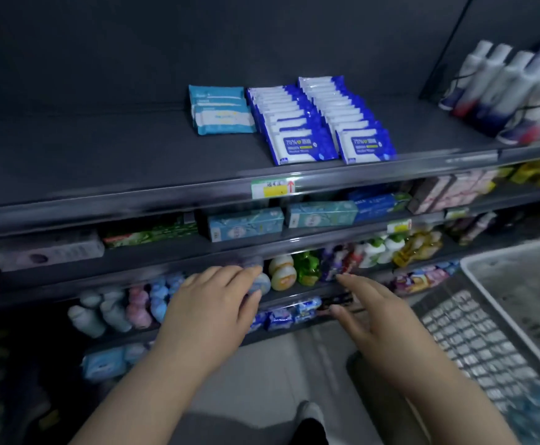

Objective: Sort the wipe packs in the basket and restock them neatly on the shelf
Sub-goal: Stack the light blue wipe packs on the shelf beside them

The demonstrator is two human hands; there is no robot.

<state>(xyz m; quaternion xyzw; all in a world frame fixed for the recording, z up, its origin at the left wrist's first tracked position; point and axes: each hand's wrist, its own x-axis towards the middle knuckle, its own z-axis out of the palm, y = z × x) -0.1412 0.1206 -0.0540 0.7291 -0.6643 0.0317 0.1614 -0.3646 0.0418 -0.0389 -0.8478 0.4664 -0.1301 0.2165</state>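
Left hand [217,303] and right hand [368,313] show a released, empty grip; the basket [487,293], perhaps holding blurred blue packs [538,412], lies right of the nearer right hand.

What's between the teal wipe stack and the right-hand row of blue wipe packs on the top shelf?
Head view: a second row of blue wipe packs stands between the teal stack and the right-hand row.

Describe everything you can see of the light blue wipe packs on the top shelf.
The light blue wipe packs form one row of about four, leaning back one behind another on the dark top shelf. Each looks like soft film with a white label panel. The row stands left of the dark blue packs; contact is unclear.
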